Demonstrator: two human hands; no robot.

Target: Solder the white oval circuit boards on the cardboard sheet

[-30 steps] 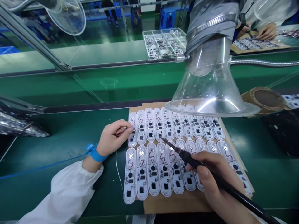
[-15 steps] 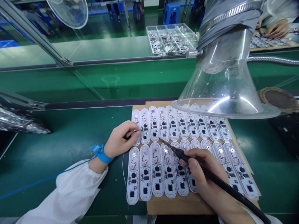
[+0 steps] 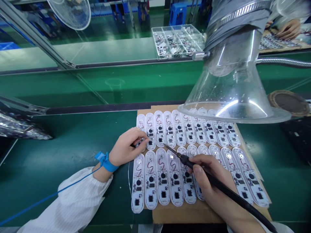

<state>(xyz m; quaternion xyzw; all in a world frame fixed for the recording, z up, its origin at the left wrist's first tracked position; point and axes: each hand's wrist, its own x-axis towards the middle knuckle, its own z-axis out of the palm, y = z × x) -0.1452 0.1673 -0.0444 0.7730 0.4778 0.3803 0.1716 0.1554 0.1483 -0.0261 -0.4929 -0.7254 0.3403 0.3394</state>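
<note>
My left hand (image 3: 128, 144), with a blue wrist strap (image 3: 107, 161), is closed in a pinch over the left end of the upper row. A thin solder wire (image 3: 129, 178) runs down from it, and a dark bit shows between the fingers. My right hand (image 3: 213, 178) grips a black soldering iron (image 3: 186, 160) like a pen. Its tip is at the lower end of the third white oval circuit unit (image 3: 159, 129) of the upper row; whether they touch I cannot tell. Each unit carries red wires and black chips. My right hand covers part of the lower row.
The units lie in two rows on cardboard (image 3: 184, 215) over a green bench (image 3: 73, 142). A clear fume hood (image 3: 228, 94) hangs over the back right. Behind the ledge stands a compartment box (image 3: 178, 40) of parts. A co-worker's hand (image 3: 289, 29) shows at the upper right.
My left hand has shifted slightly right, with the pinched fingertips nearer the third unit. The soldering iron's tip has moved a little left. The units have stayed in place.
</note>
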